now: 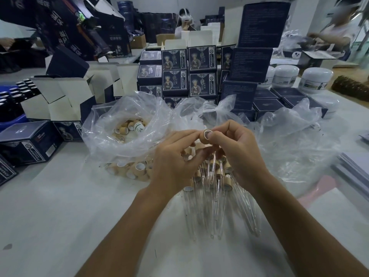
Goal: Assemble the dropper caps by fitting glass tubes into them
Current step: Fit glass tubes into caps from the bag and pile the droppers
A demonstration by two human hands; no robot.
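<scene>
A crowded packing room is seen from the head camera: a pale worktable (60,206) is bordered along its far edge by stacked dark printed cartons (188,70), with open white-lined boxes (65,100) toward the far left corner and white jars (316,78) toward the far right. Other people are seated behind, blurred.

Near the middle of the surface a clear plastic bag (123,124) is spread open, and loose tan caps (135,170) are heaped in and in front of it. Just right of that heap, toward the near edge, a pile of finished droppers with glass tubes (215,208) is laid, tips pointing to the near edge.

Above this pile one dropper cap (205,136) is held between both hands. It is pinched by the fingertips of the left hand (175,162), and the thumb of the right hand (239,152) is pressed against its open end, the other fingers curled. A glass tube appears to hang beneath the cap, though whether it is already seated cannot be told.

The fitting step is judged to be in hand. If the tube is pushed off-axis, the thin glass could be snapped or the fingers cut; a slipped cap could be dropped onto the glass below.
</scene>
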